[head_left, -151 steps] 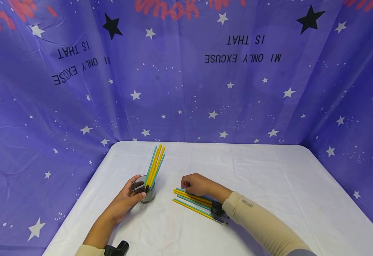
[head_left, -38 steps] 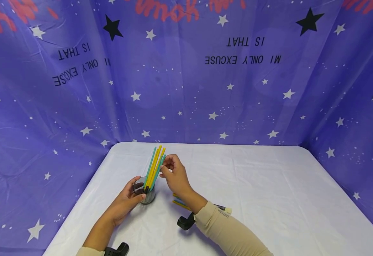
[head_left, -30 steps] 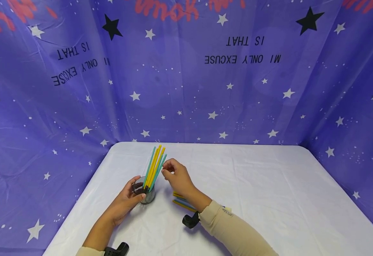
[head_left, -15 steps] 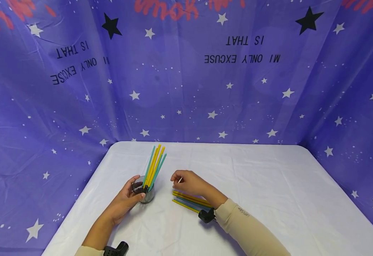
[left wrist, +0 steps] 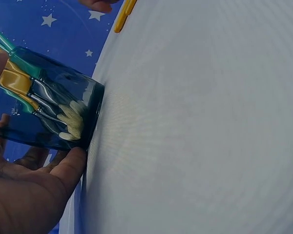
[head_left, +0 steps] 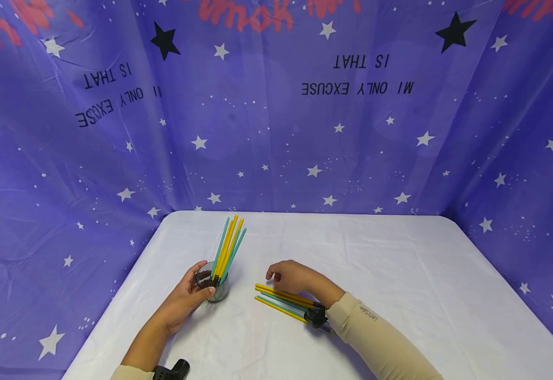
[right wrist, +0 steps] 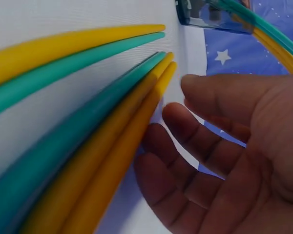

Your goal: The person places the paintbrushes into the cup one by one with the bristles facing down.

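Note:
My left hand (head_left: 184,301) grips a clear drinking glass (left wrist: 90,92) standing on the white table. Several paintbrushes (head_left: 229,248) with yellow and teal handles lean in it, bristles down (left wrist: 71,119), handles sticking up to the right. My right hand (head_left: 293,277) hovers just over the far side of a row of paintbrushes (right wrist: 102,122) lying on the table. Its fingers are loosely bent with nothing between them, close beside the yellow handle ends in the right wrist view. My right wrist and its black camera mount hide part of the brush ends.
A white cloth (head_left: 376,253) covers the table. Behind and at both sides hangs a purple curtain (head_left: 276,132) with stars and lettering. A black camera mount (head_left: 172,369) sits on my left wrist, near the front edge of the view.
My right hand has let go of a teal paintbrush at the glass and moved back right to the lying brushes. The glass holds one more teal brush than before; my left hand stays put.

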The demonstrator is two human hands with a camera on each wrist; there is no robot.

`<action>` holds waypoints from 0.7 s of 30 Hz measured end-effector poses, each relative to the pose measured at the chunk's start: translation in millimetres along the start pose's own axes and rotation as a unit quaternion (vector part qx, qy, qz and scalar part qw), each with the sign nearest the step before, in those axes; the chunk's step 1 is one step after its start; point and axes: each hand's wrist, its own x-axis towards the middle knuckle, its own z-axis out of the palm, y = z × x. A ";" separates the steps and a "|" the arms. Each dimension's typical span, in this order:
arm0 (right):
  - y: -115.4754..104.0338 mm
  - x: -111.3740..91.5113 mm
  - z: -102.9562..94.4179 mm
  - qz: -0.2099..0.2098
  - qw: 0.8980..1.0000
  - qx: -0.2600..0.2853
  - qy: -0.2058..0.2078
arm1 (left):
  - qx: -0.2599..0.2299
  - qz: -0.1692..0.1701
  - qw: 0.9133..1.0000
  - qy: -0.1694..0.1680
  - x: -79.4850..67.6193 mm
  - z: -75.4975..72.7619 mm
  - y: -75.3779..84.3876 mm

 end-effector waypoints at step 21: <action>-1.9 0.0 4.5 -0.013 0.999 -0.042 -0.020 | -0.006 0.006 1.000 -0.004 -0.7 0.4 -0.7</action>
